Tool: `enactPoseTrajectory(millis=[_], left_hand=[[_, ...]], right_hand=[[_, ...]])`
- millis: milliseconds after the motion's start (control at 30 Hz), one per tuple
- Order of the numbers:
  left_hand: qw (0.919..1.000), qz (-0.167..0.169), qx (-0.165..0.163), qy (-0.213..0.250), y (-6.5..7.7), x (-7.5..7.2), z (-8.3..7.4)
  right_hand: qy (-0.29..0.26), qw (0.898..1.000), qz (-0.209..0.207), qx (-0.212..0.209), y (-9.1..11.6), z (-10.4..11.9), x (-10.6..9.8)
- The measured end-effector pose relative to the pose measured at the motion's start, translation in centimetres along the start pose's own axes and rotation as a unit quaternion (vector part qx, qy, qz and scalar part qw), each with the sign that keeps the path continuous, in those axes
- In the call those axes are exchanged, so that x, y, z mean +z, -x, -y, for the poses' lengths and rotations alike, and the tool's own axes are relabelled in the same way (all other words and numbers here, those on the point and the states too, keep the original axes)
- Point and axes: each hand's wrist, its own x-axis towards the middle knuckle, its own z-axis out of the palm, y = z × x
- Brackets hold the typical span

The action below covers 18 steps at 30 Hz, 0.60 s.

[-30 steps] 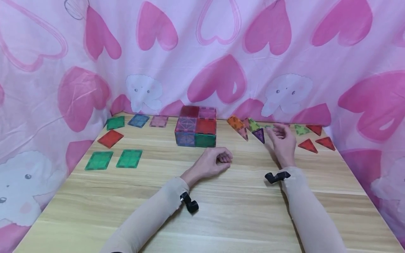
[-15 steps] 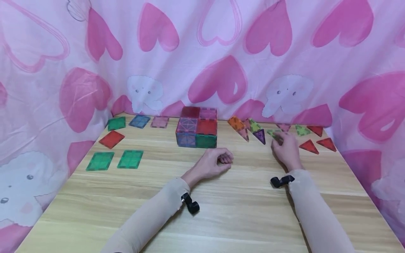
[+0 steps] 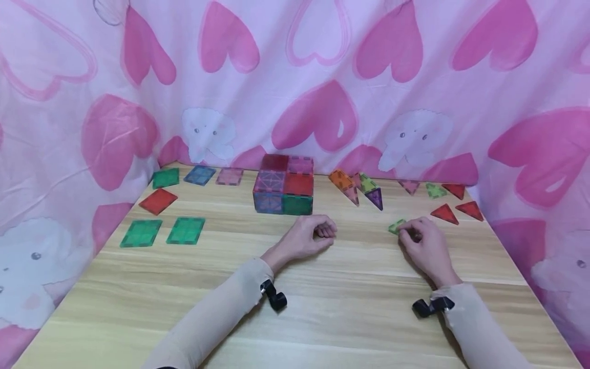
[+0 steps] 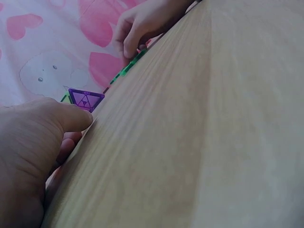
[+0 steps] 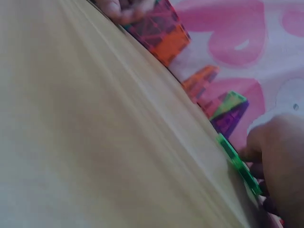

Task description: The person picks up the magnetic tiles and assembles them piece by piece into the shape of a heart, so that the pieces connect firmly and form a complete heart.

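Lying nearest on the wooden table (image 3: 332, 328), L side, are two green sq. tiles (image 3: 186, 230); a red sq. (image 3: 158, 201) is sitting just behind. Over at R, three red triangles (image 3: 444, 214) are lying near a lime triangle (image 3: 435, 190). A multicolored tile block (image 3: 298, 184) is standing mid-table, w/ an orange tile (image 3: 341, 179) and purple triangle (image 3: 374, 198) lying to its R. A blue sq. (image 3: 200, 175) is lying back L; a pink heart curtain (image 3: 318, 56) is hanging behind. L hand (image 3: 304, 238) is resting on the table just in front of the block, idle, fingers curling loosely. R hand (image 3: 426, 246) is pinching a small green tile (image 3: 395, 226), approx. in front of the purple triangle, thumb-finger gap narrow; can't tell if the tile's touching the table.
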Motion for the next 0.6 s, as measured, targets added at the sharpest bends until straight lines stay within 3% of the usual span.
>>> enactPoseTrajectory(millis=[200,400,600], left_hand=[[0.9999,0.006,0.0,-0.008,0.2,0.0,0.2],[0.9988,-0.004,0.016,-0.045,0.4,0.1,0.4],[0.997,0.007,0.032,-0.07,0.3,-0.1,0.3]], right_hand=[[-0.062,0.995,0.048,-0.064,1.1,1.8,1.0],[-0.112,0.978,0.116,-0.13,1.9,4.7,2.8],[-0.157,0.963,0.17,-0.142,2.0,6.9,3.6]])
